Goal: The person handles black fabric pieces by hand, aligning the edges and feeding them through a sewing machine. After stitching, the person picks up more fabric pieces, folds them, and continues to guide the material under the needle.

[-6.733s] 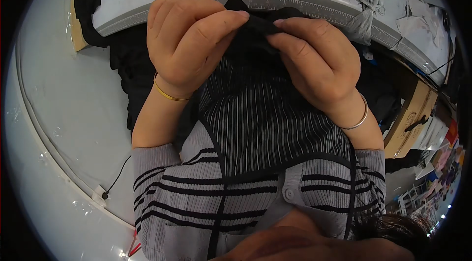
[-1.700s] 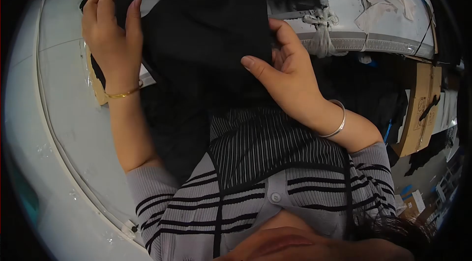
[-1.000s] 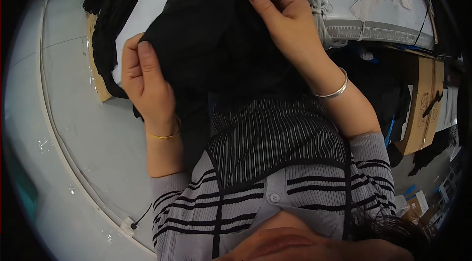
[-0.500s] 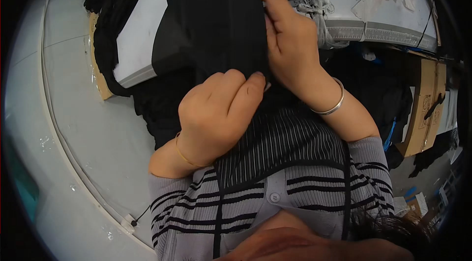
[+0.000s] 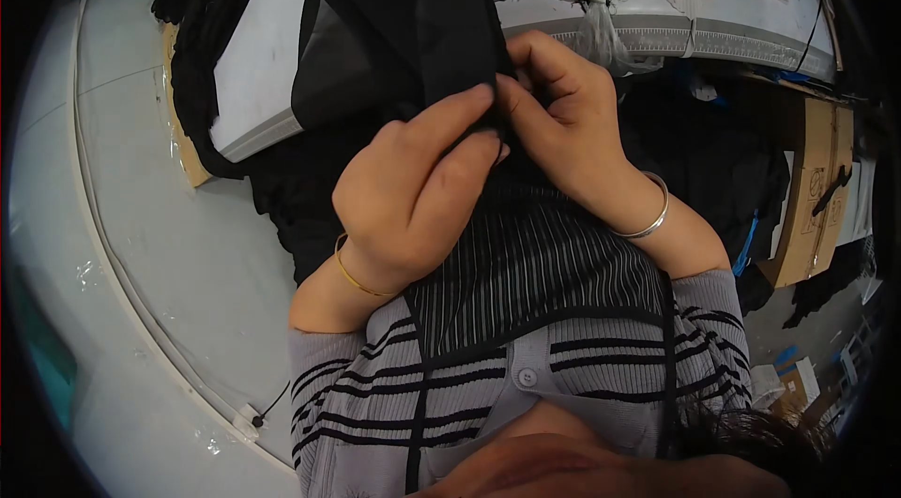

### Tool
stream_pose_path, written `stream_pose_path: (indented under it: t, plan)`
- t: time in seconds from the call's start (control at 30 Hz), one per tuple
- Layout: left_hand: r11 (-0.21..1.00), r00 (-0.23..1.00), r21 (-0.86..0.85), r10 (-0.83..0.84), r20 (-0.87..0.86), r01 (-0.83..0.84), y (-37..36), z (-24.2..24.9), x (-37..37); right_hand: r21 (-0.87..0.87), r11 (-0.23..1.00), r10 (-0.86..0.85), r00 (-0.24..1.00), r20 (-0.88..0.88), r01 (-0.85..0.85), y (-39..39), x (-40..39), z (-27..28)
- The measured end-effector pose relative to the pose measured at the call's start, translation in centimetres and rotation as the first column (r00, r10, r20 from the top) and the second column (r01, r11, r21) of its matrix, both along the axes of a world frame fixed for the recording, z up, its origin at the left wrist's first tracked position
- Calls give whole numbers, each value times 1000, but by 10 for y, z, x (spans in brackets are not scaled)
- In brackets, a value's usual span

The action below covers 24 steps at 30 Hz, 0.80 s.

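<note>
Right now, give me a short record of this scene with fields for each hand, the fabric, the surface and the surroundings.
left hand: left hand pinches the lower edge of the black fabric; gold bangle on the wrist
right hand: right hand grips the same edge beside it; silver bangle on the wrist
fabric: black, draped up over the sewing table
surface: white, ruler strip along its front edge
surroundings: cardboard box at right

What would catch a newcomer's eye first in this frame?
First, the two hands meeting at the centre: the left hand and the right hand both pinch the edge of a black garment that drapes up and away over the grey sewing table. Next, the jewellery: a gold bangle on the left wrist and a silver bangle on the right. A cardboard box stands at the right edge.
</note>
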<state>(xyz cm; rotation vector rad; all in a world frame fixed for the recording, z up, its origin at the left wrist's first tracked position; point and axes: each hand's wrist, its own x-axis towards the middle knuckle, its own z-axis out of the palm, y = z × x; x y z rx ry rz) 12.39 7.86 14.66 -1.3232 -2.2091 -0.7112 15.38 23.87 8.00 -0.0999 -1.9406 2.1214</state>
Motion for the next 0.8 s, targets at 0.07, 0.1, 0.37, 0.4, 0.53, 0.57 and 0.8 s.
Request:
stream_pose_path:
  t: [0.07, 0.1, 0.37, 0.4, 0.53, 0.57, 0.8]
  plan:
    - [974, 988, -224, 46, 145, -12, 3, 3, 7, -40, 999, 6, 1000, 12, -6, 1, 2, 0]
    - [975, 988, -223, 47, 145, -13, 3, 2, 8, -10, 1000, 20, 1000, 6, -20, 3, 3, -2]
    - [966, 999, -256, 39, -35, -47, 14, 2, -12, -140, 984, 101, 991, -93, -113, 5, -6, -10]
    - [967, 998, -248, 46, -37, -54, 16, -2, -18, -190, 975, 96, 991, -95, -112, 5, -12, -7]
    - [991, 999, -130, 38, 30, -34, 23, -13, -53, -264, 964, -4, 990, -144, -35, 2, -44, -6]
    - [992, 1000, -126, 25, 19, -23, 25, -12, -62, -269, 963, -8, 990, -143, -31, 6, -50, -5]
    - [996, 999, -83, 34, 42, -30, 29, -5, -92, -104, 994, 13, 1000, -17, -15, 20, -68, 3]
